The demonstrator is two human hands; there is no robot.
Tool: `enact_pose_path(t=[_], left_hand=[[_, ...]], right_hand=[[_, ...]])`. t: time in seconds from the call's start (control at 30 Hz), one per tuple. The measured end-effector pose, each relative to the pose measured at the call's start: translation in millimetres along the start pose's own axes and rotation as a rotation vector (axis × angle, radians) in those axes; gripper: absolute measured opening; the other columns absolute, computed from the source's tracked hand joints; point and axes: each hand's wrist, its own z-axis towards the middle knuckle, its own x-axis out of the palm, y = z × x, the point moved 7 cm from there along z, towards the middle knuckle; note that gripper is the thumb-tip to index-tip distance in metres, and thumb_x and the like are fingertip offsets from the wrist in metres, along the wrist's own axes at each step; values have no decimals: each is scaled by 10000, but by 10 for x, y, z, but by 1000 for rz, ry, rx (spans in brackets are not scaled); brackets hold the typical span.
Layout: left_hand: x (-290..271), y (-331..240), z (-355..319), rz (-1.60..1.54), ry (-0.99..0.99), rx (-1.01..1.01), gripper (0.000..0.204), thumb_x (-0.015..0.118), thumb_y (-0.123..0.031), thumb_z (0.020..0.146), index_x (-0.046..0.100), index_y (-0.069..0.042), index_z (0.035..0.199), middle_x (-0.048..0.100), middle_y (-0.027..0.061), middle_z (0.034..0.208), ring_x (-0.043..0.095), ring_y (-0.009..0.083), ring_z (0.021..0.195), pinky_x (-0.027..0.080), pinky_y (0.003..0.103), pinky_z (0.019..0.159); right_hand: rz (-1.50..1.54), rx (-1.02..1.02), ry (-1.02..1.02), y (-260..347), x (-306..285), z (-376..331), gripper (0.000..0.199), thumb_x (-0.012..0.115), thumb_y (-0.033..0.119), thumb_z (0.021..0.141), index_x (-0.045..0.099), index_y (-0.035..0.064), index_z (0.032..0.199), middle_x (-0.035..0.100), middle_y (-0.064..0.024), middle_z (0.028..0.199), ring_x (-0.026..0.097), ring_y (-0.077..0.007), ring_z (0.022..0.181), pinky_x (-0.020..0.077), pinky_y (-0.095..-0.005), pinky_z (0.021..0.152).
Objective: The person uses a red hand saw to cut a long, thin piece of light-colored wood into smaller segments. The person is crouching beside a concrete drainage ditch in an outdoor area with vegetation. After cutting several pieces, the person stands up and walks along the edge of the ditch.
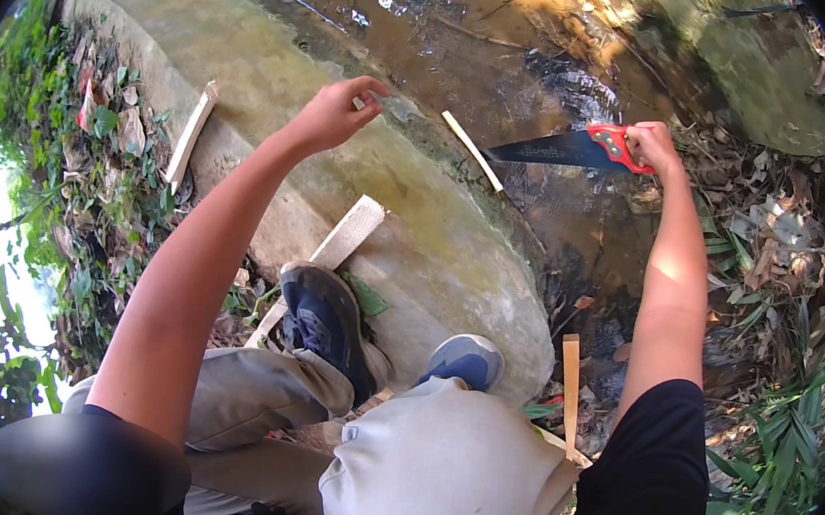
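Landmark: one stone slab (453, 252), pale and mossy, its long edge bordering a brown stream (453, 61).

Item: one saw (560, 149), red handle, dark tapering blade. Located beyond the slab's stream-side edge, over the water; the blade runs leftward from the grip, tip toward the slab. Right hand (650, 147): fingers wrapped around the handle.

Item: one left hand (342, 114), above the slab, toward its stream-side edge. Fingers loosely bent, nothing between them.

Item: one plank (347, 234), sawn pale wood, on top of the slab. Long axis slants from the slab's left side toward the stream; squared far end bare, a dark shoe (326, 319) over its lower part. Lies leftward of the saw and closer to the body, well apart from the blade; the left hand is the nearer hand.

Item: one thin stick (472, 150), at the slab's stream-side edge, just beside the saw's tip, set crosswise to the blade. Contact cannot be told.

Item: one wood piece (192, 137), at the slab's left side.

Item: one narrow strip (570, 385), beyond the slab's right end.
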Motion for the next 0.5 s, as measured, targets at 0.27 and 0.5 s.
enact_pose_path(t=[0.27, 0.5], left_hand=[[-24, -142, 125, 19, -6, 57, 273, 626, -170, 973, 637, -92, 1234, 646, 47, 922, 655, 128, 744, 526, 301, 702], [35, -105, 92, -19, -5, 44, 279, 625, -177, 979, 635, -97, 1246, 632, 55, 898, 651, 132, 747, 530, 311, 709]], right_hand=[[-26, -164, -20, -83, 87, 64, 208, 640, 154, 766, 596, 7, 625, 565, -43, 555, 505, -143, 450, 379, -327, 435], [-169, -341, -67, -176, 131, 179, 215, 618, 158, 771, 592, 10, 617, 580, -51, 577, 548, -136, 494, 425, -341, 473]])
